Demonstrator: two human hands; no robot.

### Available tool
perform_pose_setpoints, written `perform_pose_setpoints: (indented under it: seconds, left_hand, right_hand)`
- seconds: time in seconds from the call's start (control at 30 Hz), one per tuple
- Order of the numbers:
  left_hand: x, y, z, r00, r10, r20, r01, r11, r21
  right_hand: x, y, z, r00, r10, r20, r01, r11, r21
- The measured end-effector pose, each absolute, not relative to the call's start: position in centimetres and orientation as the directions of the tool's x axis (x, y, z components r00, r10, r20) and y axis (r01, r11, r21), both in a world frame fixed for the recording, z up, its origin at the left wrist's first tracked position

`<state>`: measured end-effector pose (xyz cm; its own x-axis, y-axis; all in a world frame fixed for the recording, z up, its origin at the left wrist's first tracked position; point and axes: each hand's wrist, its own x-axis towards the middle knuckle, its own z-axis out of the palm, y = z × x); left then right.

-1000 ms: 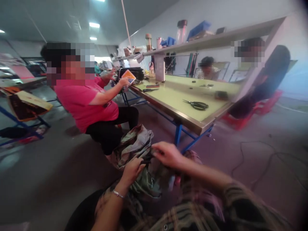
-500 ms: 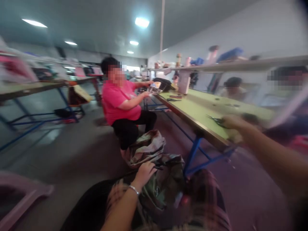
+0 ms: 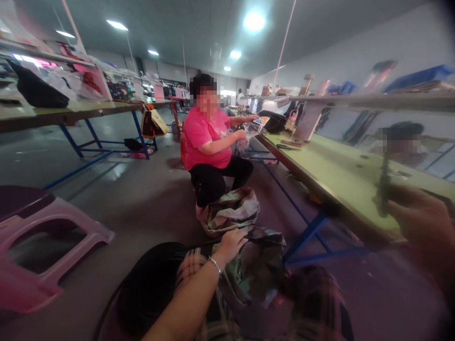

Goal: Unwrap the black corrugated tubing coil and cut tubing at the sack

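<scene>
Now the right hand (image 3: pixel 415 218) has pinched up scissors (image 3: pixel 383 189); the left hand (image 3: pixel 231 246) presses camouflage cloth (image 3: pixel 254 270).

No legible text, labels or numbers anywhere in view.

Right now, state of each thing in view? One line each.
left hand: on the camouflage-print bag, bracelet on wrist
right hand: raised, blurred, pinching a dark strip
second camouflage-print bag: crumpled on the floor
scissors: lying on the workbench
pink plastic stool: on the floor
co-worker: seated, both hands raised, holding an orange-printed card
</scene>
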<state>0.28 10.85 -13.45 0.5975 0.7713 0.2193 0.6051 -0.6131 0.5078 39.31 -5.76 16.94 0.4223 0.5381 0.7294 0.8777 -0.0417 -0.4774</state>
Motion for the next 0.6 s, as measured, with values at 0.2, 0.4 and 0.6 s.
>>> perform_pose_setpoints:
  seconds: [0.2, 0.4, 0.6]
  left_hand:
    - [1.2, 11.3, -14.0, 0.64, 0.741, 0.203, 0.582, -0.64, 0.502]
    - [2.8, 14.1, -17.2, 0.652, 0.665, 0.365, 0.468, -0.731, 0.496]
    - [4.5, 15.0, -18.5, 0.678, 0.653, 0.338, 0.443, -0.73, 0.521]
  right_hand:
    - [27.5, -8.2, 6.9, 0.415, 0.904, 0.101, 0.154, 0.039, -0.987]
    - [24.2, -4.8, -8.2, 0.239, 0.914, -0.329, -0.337, -0.24, -0.91]
    - [26.4, -1.4, -14.6, 0.23, 0.914, -0.335, -0.409, -0.222, -0.885]
